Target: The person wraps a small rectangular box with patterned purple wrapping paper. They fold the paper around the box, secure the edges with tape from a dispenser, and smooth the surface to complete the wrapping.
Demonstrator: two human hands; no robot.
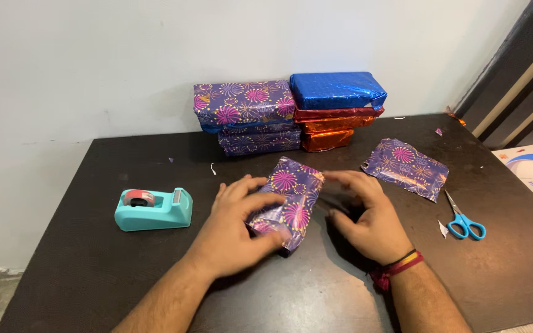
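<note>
A teal tape dispenser (153,209) sits well left of the purple wrapped parcel (290,202) at the table's (94,265) middle. The left hand (237,229) lies palm-down across the parcel's left side, fingers curled over it, thumb under its near end. The right hand (365,213) rests just right of the parcel, fingers loosely bent, fingertips at its far corner, gripping nothing. Right of the parcel lie a flat purple packet (406,168) and blue-handled scissors (464,220).

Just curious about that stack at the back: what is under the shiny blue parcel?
Under the blue parcel lie red-orange foil parcels, stacked on the dark table. How many there are is unclear, and the wrapping hides what they hold.
</note>
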